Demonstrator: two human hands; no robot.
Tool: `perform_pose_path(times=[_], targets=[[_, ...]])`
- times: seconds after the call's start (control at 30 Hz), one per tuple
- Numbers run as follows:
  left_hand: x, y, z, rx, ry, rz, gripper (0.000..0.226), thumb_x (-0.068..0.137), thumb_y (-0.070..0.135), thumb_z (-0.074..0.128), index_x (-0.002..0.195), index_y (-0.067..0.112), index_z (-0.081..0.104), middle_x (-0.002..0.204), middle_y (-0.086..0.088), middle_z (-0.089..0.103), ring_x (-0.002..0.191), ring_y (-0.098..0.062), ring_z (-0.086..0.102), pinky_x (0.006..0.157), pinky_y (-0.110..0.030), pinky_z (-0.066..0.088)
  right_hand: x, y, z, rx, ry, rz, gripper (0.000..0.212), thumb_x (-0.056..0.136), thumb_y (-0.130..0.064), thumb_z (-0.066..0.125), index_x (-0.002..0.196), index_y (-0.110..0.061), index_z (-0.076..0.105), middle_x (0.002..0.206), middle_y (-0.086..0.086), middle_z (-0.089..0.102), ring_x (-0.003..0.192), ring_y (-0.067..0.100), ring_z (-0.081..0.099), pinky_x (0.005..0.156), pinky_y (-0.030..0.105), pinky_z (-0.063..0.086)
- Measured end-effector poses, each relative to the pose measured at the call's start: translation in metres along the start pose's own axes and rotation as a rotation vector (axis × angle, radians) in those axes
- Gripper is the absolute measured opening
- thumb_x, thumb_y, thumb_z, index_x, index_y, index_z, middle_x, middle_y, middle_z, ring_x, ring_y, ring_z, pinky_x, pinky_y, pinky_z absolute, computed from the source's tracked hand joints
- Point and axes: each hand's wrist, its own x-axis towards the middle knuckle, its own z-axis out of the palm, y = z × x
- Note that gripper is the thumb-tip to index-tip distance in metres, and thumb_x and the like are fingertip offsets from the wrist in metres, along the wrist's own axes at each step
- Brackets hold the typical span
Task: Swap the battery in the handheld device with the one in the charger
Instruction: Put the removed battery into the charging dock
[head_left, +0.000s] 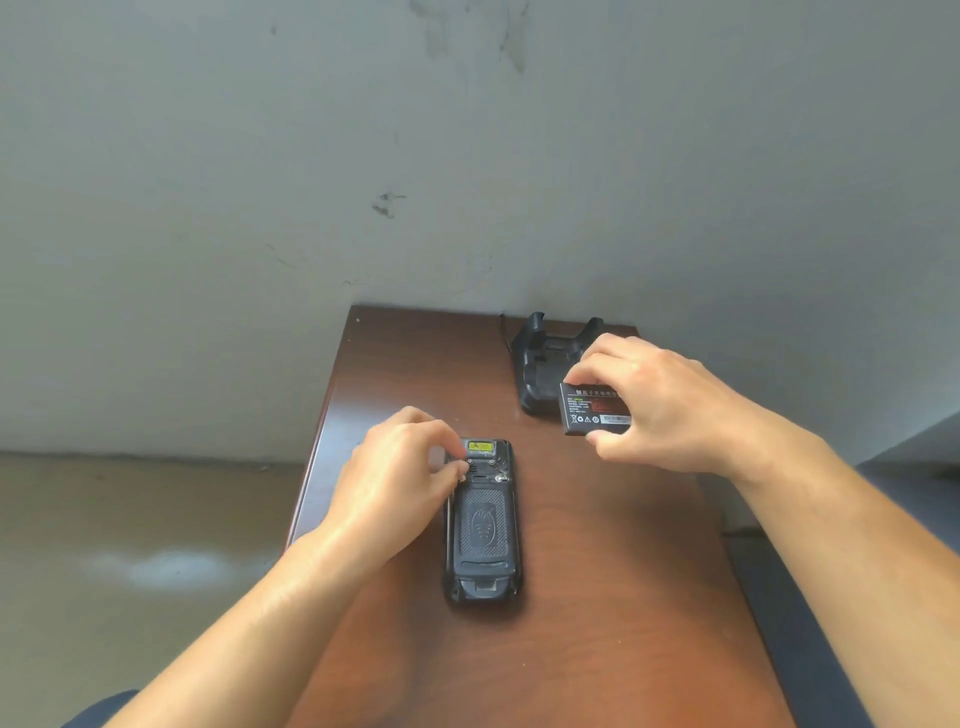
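Right hand: raised above the table, fingers and thumb closed on the edges of a black battery, label side toward the camera; the battery hangs in front of the charger's near edge.
Left hand: resting on the upper left part of the handheld device, fingertips pinched at a small latch or screw just below the yellow label; whether anything is gripped there cannot be told.
Handheld device: black, lying face down and lengthwise on the table, its textured back cover in place, scanner end pointing away from the person.
Charger: black cradle with two upright prongs, standing at the far right of the table, against the wall; its front bay looks vacant, partly hidden by the right hand and battery.
Table: narrow, reddish-brown wood, running away from the person to a grey wall.
Floor: pale concrete, to the left of the table.
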Motion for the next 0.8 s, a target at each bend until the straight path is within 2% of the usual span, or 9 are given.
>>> perform_pose_path(times=[0.1,0.2,0.27,0.33,0.43,0.53,0.6,0.67,0.8], targets=[[0.027,0.015,-0.005,0.081,0.000,0.052,0.009,0.085,0.044,0.070,0.092,0.039,0.068,0.104,0.018,0.061,0.093,-0.016,0.065,0.078,-0.037,0.054,0.001,0.007,0.000,0.005,0.017,-0.002,0.051,0.077,-0.041,0.072,0.126,-0.034,0.058,0.117,-0.018,0.053,0.110,0.012,0.053,0.083,0.030,0.043],[0.059,0.028,-0.006,0.134,0.003,0.098,0.037,0.085,0.050,0.069,0.119,0.042,0.062,0.124,0.016,0.061,0.113,-0.017,0.061,0.087,-0.039,0.053,0.001,0.014,0.003,0.020,0.022,-0.007,0.051,0.077,-0.042,0.072,0.125,-0.034,0.057,0.117,-0.018,0.052,0.110,0.012,0.054,0.084,0.032,0.044],[0.076,0.033,-0.002,0.161,-0.031,0.142,0.069,0.082,0.054,0.071,0.144,0.041,0.043,0.147,0.015,0.050,0.134,-0.017,0.049,0.100,-0.043,0.050,0.001,0.018,0.004,0.024,0.035,-0.004,0.050,0.077,-0.042,0.072,0.125,-0.035,0.058,0.116,-0.019,0.052,0.109,0.011,0.054,0.084,0.032,0.045],[0.090,0.038,0.006,0.163,-0.096,0.199,0.099,0.078,0.057,0.075,0.158,0.038,0.019,0.162,0.011,0.034,0.147,-0.017,0.034,0.110,-0.045,0.043,0.001,0.023,0.005,0.029,0.047,-0.001,0.050,0.077,-0.042,0.071,0.124,-0.035,0.058,0.116,-0.019,0.052,0.109,0.011,0.055,0.083,0.032,0.045],[0.111,0.044,0.021,0.147,-0.199,0.287,0.127,0.071,0.061,0.080,0.162,0.032,-0.003,0.170,0.006,0.015,0.156,-0.014,0.015,0.121,-0.045,0.032,0.003,0.030,0.005,0.032,0.063,0.003,0.051,0.077,-0.043,0.072,0.126,-0.035,0.058,0.117,-0.018,0.052,0.111,0.012,0.054,0.083,0.032,0.044],[0.132,0.045,0.036,0.071,-0.265,0.321,0.141,0.066,0.062,0.083,0.161,0.023,-0.013,0.172,0.001,0.007,0.157,-0.013,0.007,0.126,-0.051,0.020,0.006,0.035,0.006,0.026,0.057,0.000,0.052,0.078,-0.043,0.072,0.127,-0.034,0.058,0.119,-0.018,0.052,0.112,0.012,0.054,0.083,0.032,0.043],[0.139,0.041,0.047,-0.032,-0.289,0.289,0.144,0.064,0.061,0.084,0.161,0.021,-0.014,0.172,0.000,0.008,0.157,-0.013,0.008,0.127,-0.051,0.016,0.006,0.036,0.006,0.026,0.041,0.003,0.053,0.079,-0.043,0.072,0.128,-0.033,0.057,0.120,-0.018,0.053,0.113,0.012,0.054,0.086,0.034,0.046],[0.141,0.035,0.055,-0.113,-0.278,0.246,0.144,0.059,0.065,0.084,0.162,0.024,-0.007,0.171,0.002,0.014,0.157,-0.013,0.013,0.126,-0.048,0.020,0.007,0.038,0.006,0.029,0.029,0.006,0.053,0.078,-0.042,0.073,0.128,-0.033,0.058,0.120,-0.018,0.053,0.114,0.013,0.055,0.088,0.036,0.048],[0.142,0.029,0.058,-0.078,-0.282,0.256,0.144,0.056,0.068,0.084,0.162,0.028,-0.004,0.171,0.008,0.013,0.156,-0.011,0.016,0.125,-0.042,0.024,0.014,0.040,0.004,0.029,0.024,0.006,0.054,0.079,-0.042,0.074,0.130,-0.033,0.058,0.123,-0.017,0.054,0.116,0.012,0.056,0.089,0.038,0.049]])
